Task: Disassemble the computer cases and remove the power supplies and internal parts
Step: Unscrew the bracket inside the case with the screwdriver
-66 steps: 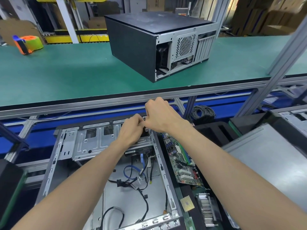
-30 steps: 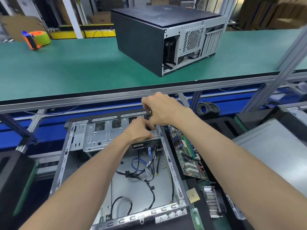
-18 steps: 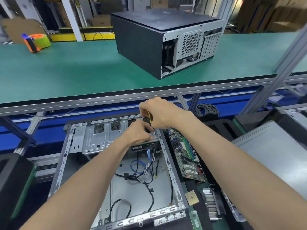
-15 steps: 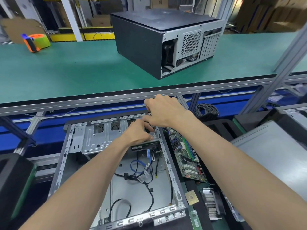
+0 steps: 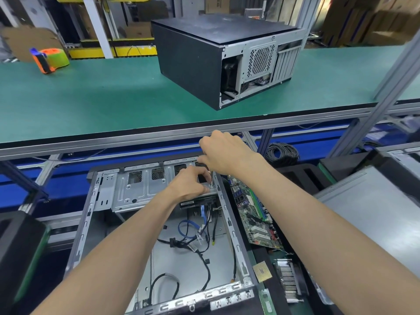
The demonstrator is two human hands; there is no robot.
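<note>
The open case (image 5: 159, 223) lies on its side on the lower level right in front of the person, already stripped of most of its insides: only loose cables (image 5: 195, 244) trail across the bare floor of it, and the drive cage (image 5: 141, 189) at the far end is still in place. The work is now at a drive (image 5: 200, 200) at the cage's right corner. The left hand (image 5: 191, 185) rests on top of it, fingers curled over its edge to steady it. The right hand (image 5: 225, 153) is closed round a screwdriver (image 5: 210, 176), whose tip stands on a screw at that corner. I judge this case is nearly done, with the drive and cables left to come out. Just beside it on the right lie removed parts: a motherboard (image 5: 254, 214), a CPU (image 5: 262, 271) and a heatsink (image 5: 288, 278). Up on the green surface (image 5: 91, 98) a second case (image 5: 216, 55) sits closed, not yet taken apart, with a tape dispenser (image 5: 48, 59) far to the left.
</note>
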